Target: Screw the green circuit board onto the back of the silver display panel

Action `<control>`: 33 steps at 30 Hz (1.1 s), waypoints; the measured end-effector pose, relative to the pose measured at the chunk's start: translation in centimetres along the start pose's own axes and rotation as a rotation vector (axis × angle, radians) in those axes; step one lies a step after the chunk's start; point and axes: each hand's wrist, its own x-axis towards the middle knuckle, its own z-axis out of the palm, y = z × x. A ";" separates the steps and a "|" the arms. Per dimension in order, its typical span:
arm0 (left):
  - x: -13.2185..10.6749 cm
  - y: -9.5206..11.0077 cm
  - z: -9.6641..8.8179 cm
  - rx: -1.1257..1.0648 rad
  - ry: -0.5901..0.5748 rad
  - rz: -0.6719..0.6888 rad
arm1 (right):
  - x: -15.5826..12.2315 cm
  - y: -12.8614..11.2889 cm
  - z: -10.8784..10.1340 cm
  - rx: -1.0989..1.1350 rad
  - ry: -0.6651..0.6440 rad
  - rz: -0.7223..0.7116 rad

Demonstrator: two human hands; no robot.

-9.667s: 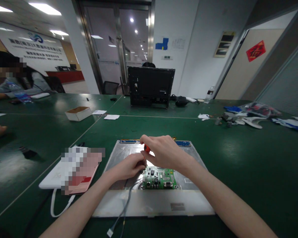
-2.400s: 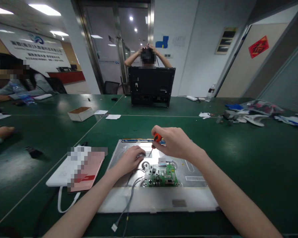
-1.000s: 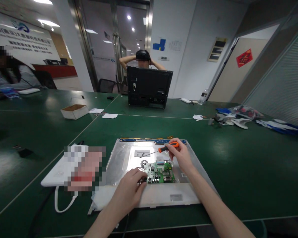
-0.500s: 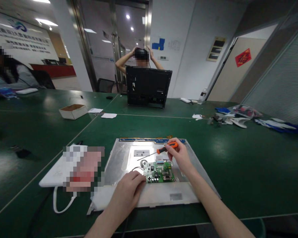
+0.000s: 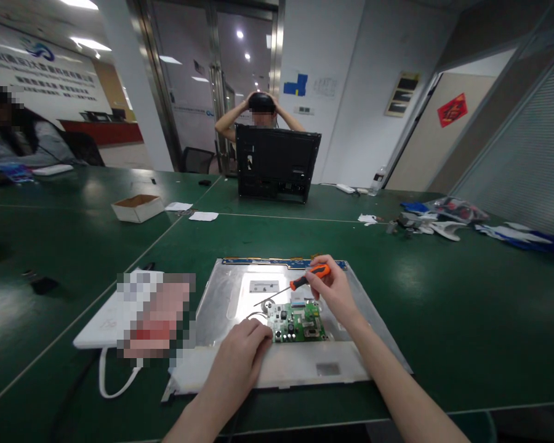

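Observation:
A metal display panel lies flat before me, with a blue circuit strip along its far edge. On it sits a green circuit board, with a thin dark cable at its left. My left hand is closed at the board's left edge, its fingertips partly hidden. In my right hand is an orange and black screwdriver. The shaft slants down to the left, and its tip is above the panel, near a small round part beside the board's far left corner.
A white device with a white cable lies left of the panel, partly blurred. Beyond are an open box and paper pieces. A black monitor casing stands opposite, a person behind it. Bags and scraps lie right.
The screwdriver tip has dipped very slightly down and left. My left hand stays at the board. The person opposite has brought both hands closer onto their headgear.

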 end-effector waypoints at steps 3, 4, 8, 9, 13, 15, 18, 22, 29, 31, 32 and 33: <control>0.0 0.0 0.1 0.009 -0.003 -0.001 | 0.8 -1.6 0.3 0.043 0.045 -0.056; 0.0 0.0 0.1 0.010 -0.004 -0.004 | 1.1 -2.2 0.5 0.052 0.055 -0.078; -0.1 0.1 0.1 0.000 -0.005 -0.010 | 1.9 -3.7 1.8 0.030 0.080 -0.177; -0.1 0.1 0.1 -0.003 -0.003 -0.008 | 2.0 -3.7 2.1 0.003 0.084 -0.199; -0.1 0.2 0.2 -0.011 0.023 -0.003 | 1.2 -2.4 2.8 -0.066 0.060 -0.235; -0.1 0.3 0.2 -0.021 0.034 -0.005 | 0.6 -1.7 2.9 -0.090 0.071 -0.267; -0.1 0.4 0.0 -0.039 0.025 -0.010 | -0.2 -1.3 2.9 -0.196 0.157 -0.325; -0.3 0.5 -0.2 -0.060 0.009 -0.024 | -1.3 -1.7 3.4 -0.242 0.184 -0.443; -0.3 0.3 0.0 -0.133 0.047 -0.039 | -2.4 -1.6 4.1 -0.413 0.093 -0.623; -0.3 0.2 0.0 -0.149 0.060 -0.039 | -2.3 -1.5 4.4 -0.436 0.057 -0.640; -0.4 0.1 0.0 -0.154 0.061 -0.042 | -2.3 -1.5 4.5 -0.450 0.043 -0.653; -0.4 0.1 0.0 -0.158 0.060 -0.044 | -2.3 -1.5 4.6 -0.467 0.032 -0.670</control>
